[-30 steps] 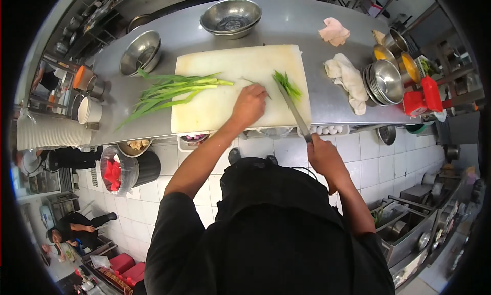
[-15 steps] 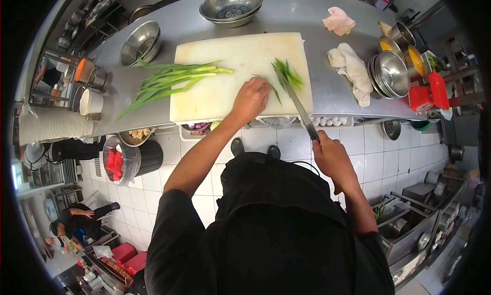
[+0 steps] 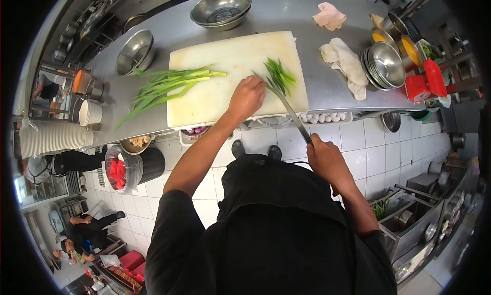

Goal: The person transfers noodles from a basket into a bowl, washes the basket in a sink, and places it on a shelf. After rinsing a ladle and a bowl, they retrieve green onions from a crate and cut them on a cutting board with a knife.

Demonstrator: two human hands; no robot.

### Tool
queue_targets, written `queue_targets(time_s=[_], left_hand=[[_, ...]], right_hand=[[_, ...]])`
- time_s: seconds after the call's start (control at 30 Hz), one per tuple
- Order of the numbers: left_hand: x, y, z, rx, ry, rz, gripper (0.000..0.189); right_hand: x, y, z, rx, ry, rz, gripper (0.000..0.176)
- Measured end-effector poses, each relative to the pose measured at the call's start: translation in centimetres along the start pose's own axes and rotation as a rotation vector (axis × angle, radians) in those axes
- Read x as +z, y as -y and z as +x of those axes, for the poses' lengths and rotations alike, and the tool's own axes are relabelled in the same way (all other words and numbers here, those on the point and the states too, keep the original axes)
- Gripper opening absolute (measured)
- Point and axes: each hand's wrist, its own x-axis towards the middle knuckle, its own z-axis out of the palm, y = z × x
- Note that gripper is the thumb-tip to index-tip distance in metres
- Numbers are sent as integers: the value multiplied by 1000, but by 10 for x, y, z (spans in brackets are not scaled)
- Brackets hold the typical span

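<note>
A white cutting board (image 3: 235,52) lies on the steel counter. My right hand (image 3: 326,159) is closed round the handle of a knife (image 3: 290,111), whose blade reaches over the board's front part. Curled on the board, my left hand (image 3: 247,96) has its fingertips beside the blade's tip. A thin green end shows above those fingers, so they pin a scallion mostly hidden beneath them. Cut scallion pieces (image 3: 280,76) lie in a small pile right of the blade. Long whole scallions (image 3: 171,82) rest across the board's left edge and overhang onto the counter.
Steel bowls (image 3: 221,8) stand behind the board, another bowl (image 3: 134,52) to its left. On the right are a white cloth (image 3: 345,64), stacked bowls (image 3: 386,64) and a red scale (image 3: 419,88). A lined bin (image 3: 123,169) stands below left. A person (image 3: 87,231) is farther off.
The knife has shifted left, from the cut pile to my left fingertips. The scallion strip that lay right of my left hand no longer shows there. The view has tilted slightly.
</note>
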Motion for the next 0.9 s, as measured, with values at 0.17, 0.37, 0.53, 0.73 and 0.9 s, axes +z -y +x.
queue_targets(time_s=[0.17, 0.37, 0.53, 0.73, 0.9], left_hand=[[-2, -1, -3, -7, -45, -13, 17], [3, 1, -3, 6, -54, -35, 17], [3, 2, -1, 11, -12, -42, 18], [2, 0, -4, 16, -9, -62, 20], [1, 0, -4, -3, -2, -38, 24]], right_hand=[[1, 5, 4, 49, 61, 30, 20], [3, 11, 9, 80, 88, 1, 20], [3, 11, 13, 98, 118, -27, 21], [17, 12, 30, 119, 132, -40, 22], [26, 9, 64, 45, 50, -37, 22]])
